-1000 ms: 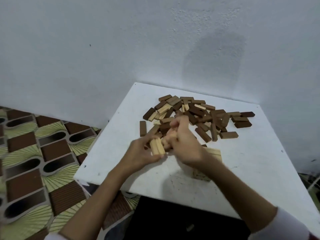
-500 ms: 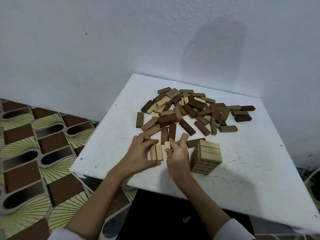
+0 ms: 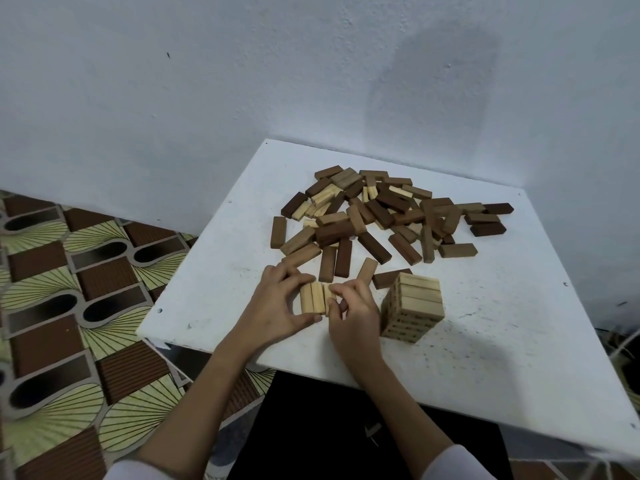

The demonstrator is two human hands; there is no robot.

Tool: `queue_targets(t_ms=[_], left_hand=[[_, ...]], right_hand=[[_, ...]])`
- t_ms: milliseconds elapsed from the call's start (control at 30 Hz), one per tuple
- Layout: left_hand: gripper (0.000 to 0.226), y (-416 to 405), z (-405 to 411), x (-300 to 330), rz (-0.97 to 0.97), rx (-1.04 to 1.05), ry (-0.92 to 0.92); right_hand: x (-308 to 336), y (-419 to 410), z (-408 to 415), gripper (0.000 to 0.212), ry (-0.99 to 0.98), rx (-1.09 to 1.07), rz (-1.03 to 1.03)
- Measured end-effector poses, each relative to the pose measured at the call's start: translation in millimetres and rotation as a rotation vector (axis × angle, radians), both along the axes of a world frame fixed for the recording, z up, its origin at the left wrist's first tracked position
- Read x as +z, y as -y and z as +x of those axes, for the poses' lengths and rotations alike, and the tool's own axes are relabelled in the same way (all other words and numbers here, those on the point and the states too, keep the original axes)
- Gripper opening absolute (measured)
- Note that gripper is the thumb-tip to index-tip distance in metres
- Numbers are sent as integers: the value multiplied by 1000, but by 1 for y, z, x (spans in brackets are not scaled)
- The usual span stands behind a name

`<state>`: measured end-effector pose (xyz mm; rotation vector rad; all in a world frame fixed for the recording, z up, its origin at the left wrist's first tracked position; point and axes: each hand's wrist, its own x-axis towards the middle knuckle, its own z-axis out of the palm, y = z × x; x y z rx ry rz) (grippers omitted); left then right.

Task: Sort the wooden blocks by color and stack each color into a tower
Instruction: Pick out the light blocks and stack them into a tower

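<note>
Here the surface carries a mixed pile of brown, tan and pale blocks at the far centre, too overlapped to count, and one pale tower at near right, standing several layers high. A second ago both hands were lifted over the pile with pale blocks gathered between them; half a second ago the blocks were down and the third was being brought in; now three pale blocks lie side by side on the surface just left of the tower. The left hand brackets the row, fingers curled over its far end and thumb at its near end. The right hand pinches the rightmost block at its right side. Judged from this, one three-block layer is squared and ready to go onto the tower; pale blocks remain in the pile, and no brown or tan tower is begun.
</note>
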<state>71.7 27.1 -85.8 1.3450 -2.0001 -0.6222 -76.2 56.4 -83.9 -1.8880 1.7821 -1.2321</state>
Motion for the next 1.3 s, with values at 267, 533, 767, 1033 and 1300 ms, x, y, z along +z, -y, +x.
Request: queue_targets(t_ms=[267,533,767,1033,1300], left_hand=[[71,0,1,1,-1,-22,17],[76,-2,4,3,10,-45,-36],[78,-2,6,3,90,-60,-128],[78,-3,6,4,141,-68,-133],[78,-3,6,8,179,-90,-139]], right_hand=[[0,-2,-4,24,90,53,59],[0,-3,-9,53,107,168,89],[1,-3,-10,58,72,213,63],[-2,-2,-11,55,23,219,53],[-1,-2,-12,54,35,232,118]])
